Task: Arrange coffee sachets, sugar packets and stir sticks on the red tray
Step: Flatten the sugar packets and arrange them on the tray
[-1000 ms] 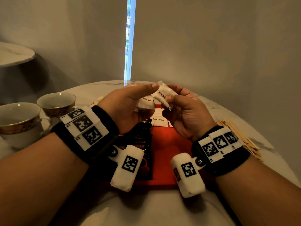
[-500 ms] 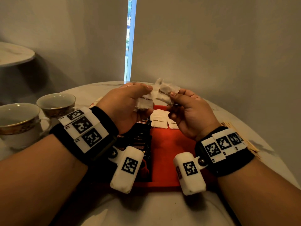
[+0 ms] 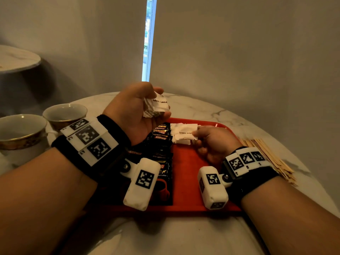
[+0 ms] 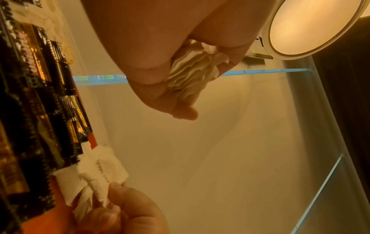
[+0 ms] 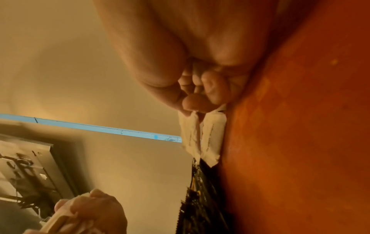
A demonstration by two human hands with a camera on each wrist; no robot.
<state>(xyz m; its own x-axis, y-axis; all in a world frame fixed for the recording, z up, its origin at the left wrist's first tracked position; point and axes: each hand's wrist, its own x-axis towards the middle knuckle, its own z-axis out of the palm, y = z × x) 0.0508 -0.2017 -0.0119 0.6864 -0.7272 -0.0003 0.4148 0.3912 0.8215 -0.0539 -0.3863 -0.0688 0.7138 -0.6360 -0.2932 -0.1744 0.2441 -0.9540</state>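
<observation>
My left hand (image 3: 147,109) is raised over the tray's far left and grips a stack of white sugar packets (image 3: 156,106), their edges fanned in the left wrist view (image 4: 190,74). My right hand (image 3: 204,138) is low over the red tray (image 3: 185,173) and pinches one white "brown sugar" packet (image 3: 184,132) over other white packets (image 3: 181,141) lying there; the right wrist view shows the pinched packet (image 5: 190,134). A row of black coffee sachets (image 3: 161,144) lies overlapped along the tray's left side. Wooden stir sticks (image 3: 268,155) lie in a heap on the table right of the tray.
Two gold-rimmed cups (image 3: 64,115) (image 3: 20,129) stand on the round marble table (image 3: 202,107) at the left. A wall closes in behind the table, and a second round table (image 3: 16,57) stands far left.
My right hand pulled one sugar packet off the left hand's stack and brought it down to the packets on the tray. The left hand stayed raised with the rest.
</observation>
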